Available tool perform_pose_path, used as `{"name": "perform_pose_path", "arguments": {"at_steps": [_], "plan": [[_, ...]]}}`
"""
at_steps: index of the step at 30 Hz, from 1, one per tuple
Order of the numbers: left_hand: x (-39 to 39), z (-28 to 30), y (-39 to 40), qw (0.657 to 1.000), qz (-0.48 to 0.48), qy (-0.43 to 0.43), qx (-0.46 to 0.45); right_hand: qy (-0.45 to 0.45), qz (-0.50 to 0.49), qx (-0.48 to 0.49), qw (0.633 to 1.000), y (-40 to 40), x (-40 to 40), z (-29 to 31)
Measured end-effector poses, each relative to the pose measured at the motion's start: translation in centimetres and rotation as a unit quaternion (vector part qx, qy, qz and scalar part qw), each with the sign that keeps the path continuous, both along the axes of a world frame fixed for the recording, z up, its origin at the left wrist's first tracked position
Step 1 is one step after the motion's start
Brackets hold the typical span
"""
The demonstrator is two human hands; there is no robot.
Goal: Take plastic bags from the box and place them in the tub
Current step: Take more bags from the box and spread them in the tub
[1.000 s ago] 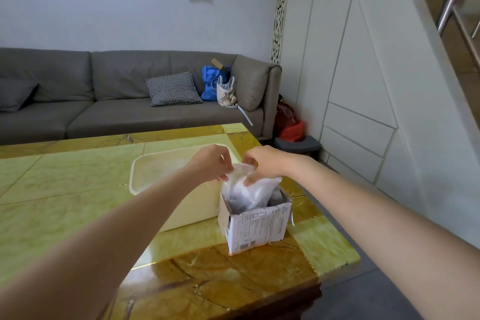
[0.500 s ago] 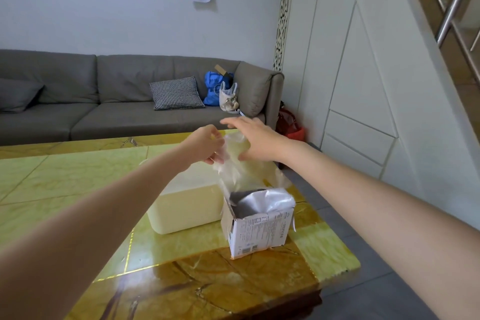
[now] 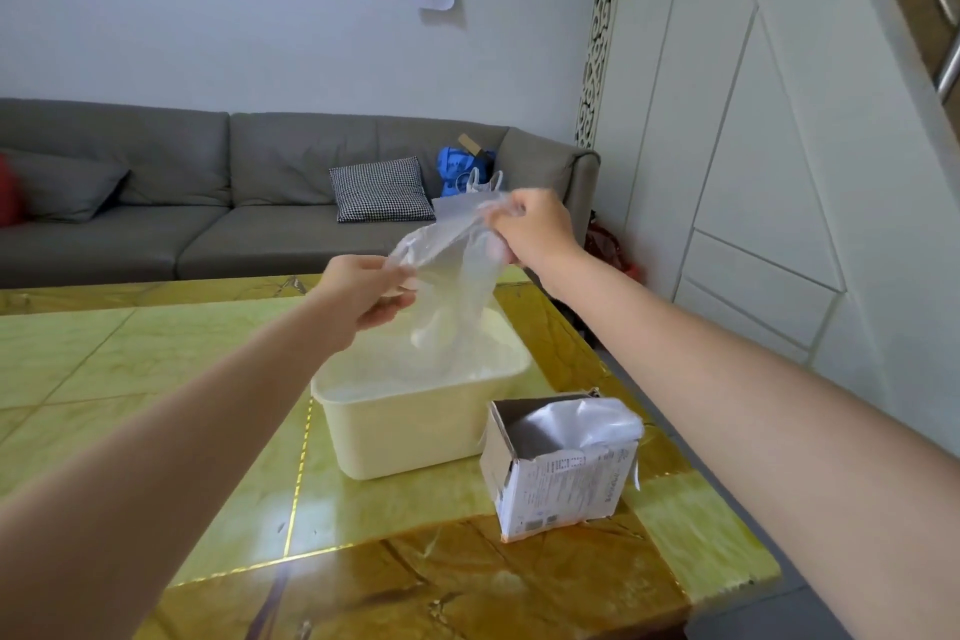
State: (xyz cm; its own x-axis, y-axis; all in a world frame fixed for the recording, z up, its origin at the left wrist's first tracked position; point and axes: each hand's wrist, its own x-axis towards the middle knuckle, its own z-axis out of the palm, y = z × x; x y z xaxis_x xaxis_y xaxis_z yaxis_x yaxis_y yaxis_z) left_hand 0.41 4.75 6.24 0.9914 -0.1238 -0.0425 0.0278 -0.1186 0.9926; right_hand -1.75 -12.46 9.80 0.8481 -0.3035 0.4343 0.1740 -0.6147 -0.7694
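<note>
Over the tub I see left hand and right hand both pinching one plastic bag; box beside on worktop, sofa behind.

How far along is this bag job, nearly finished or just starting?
One clear plastic bag is out of the box, pinched between the left hand and right hand above the tub. Its lower end dips into the tub, not yet released. More plastic shows in the box, so bags remain. Whether the tub already holds any is unclear.
</note>
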Motion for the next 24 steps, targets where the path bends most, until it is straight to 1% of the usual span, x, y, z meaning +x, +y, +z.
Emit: {"name": "perform_pose_path", "arguments": {"at_steps": [1, 3, 4, 5, 6, 8, 10, 11, 12, 13, 15, 16, 17, 18, 19, 20, 21, 22, 23, 24], "plan": [[0.6, 0.0, 0.6, 0.999, 0.017, 0.019, -0.029, 0.027, 0.001, 0.025, 0.999, -0.2, 0.2, -0.9], [1.8, -0.3, 1.6, 0.995, 0.034, 0.042, -0.081, 0.111, 0.033, 0.082, 0.99, -0.3, 0.9, -3.2], [2.2, -0.4, 1.8, 0.993, 0.037, 0.054, -0.095, 0.157, 0.056, 0.11, 0.98, -0.3, 1.2, -4.4], [2.6, -0.7, 1.9, 0.993, 0.038, 0.062, -0.09, 0.194, 0.076, 0.136, 0.969, -0.1, 1.7, -5.5], [3.2, -1.1, 2.1, 0.996, 0.039, 0.06, -0.049, 0.212, 0.089, 0.16, 0.96, 0.1, 2.4, -6.4], [4.1, -2.3, 2.0, 0.995, 0.028, 0.022, 0.096, 0.205, 0.084, 0.177, 0.959, 0.3, 3.5, -7.6], [5.3, -3.5, 1.9, 0.976, 0.027, -0.019, 0.215, 0.203, 0.059, 0.151, 0.966, 0.3, 4.6, -8.3], [5.8, -3.9, 2.0, 0.963, 0.026, -0.033, 0.268, 0.218, 0.048, 0.114, 0.968, 0.3, 4.9, -8.5], [6.3, -4.2, 2.0, 0.943, 0.031, -0.053, 0.326, 0.243, 0.041, 0.063, 0.967, 0.4, 5.2, -8.8], [6.5, -4.4, 2.1, 0.916, 0.046, -0.08, 0.39, 0.27, 0.038, 0.014, 0.962, 0.6, 5.4, -9.1], [7.2, -4.6, 2.2, 0.85, 0.096, -0.176, 0.486, 0.299, 0.029, -0.036, 0.953, 1.0, 6.1, -9.9], [7.2, -4.6, 2.1, 0.823, 0.099, -0.245, 0.502, 0.306, 0.021, -0.046, 0.951, 1.2, 6.4, -10.2], [7.0, -4.5, 1.8, 0.807, 0.072, -0.303, 0.502, 0.311, 0.01, -0.055, 0.949, 1.3, 6.7, -10.5], [6.8, -4.7, 1.4, 0.805, 0.016, -0.322, 0.498, 0.317, -0.002, -0.064, 0.946, 1.5, 7.0, -10.8], [6.5, -4.9, 0.8, 0.806, -0.051, -0.309, 0.503, 0.32, -0.015, -0.073, 0.945, 1.5, 7.1, -11.0], [6.4, -5.4, 0.3, 0.798, -0.115, -0.258, 0.533, 0.327, -0.025, -0.081, 0.941, 1.6, 7.1, -11.2], [6.2, -5.9, -0.3, 0.779, -0.165, -0.194, 0.574, 0.339, -0.034, -0.096, 0.935, 1.7, 7.2, -11.3], [6.2, -6.4, -0.6, 0.757, -0.201, -0.131, 0.607, 0.353, -0.042, -0.115, 0.927, 1.8, 7.1, -11.3], [6.3, -6.8, -1.0, 0.744, -0.224, -0.083, 0.625, 0.368, -0.051, -0.136, 0.919, 1.8, 6.8, -11.1], [6.4, -7.2, -1.3, 0.741, -0.235, -0.054, 0.627, 0.374, -0.059, -0.154, 0.913, 1.7, 6.7, -11.1]]}}
